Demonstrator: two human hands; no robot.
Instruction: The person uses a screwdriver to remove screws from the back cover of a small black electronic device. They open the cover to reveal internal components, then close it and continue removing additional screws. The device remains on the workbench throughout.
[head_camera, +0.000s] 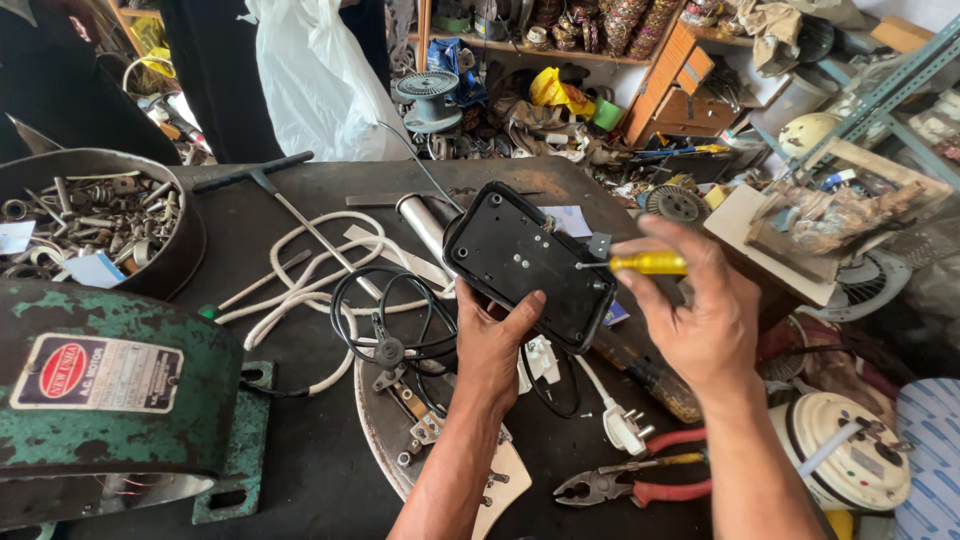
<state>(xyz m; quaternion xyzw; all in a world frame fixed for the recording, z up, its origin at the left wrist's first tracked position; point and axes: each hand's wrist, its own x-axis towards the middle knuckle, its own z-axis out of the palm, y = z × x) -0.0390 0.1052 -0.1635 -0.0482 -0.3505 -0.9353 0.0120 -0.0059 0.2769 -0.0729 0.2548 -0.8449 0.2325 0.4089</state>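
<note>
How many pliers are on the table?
1: the red-handled pliers lie at the table's near edge, below the right hand holding a yellow screwdriver. More could be hidden under the clutter.

A cluttered repair workshop: a dark bench (300, 470) strewn with pliers (625, 485), cables and a bowl of bolts (90, 215), a green motor (110, 385), shelves (560, 50) crammed with spare parts behind.

— What lay on the dark worktop (300, 470)?

— A green motor (110, 400) at the left edge, a round tin of bolts (95, 215) behind it, and white cord (300, 280) looped beside a T-handled wrench (270, 185).

— And nearer?

— Red-handled pliers (630, 485) just beside a white plug (622, 428).
</note>
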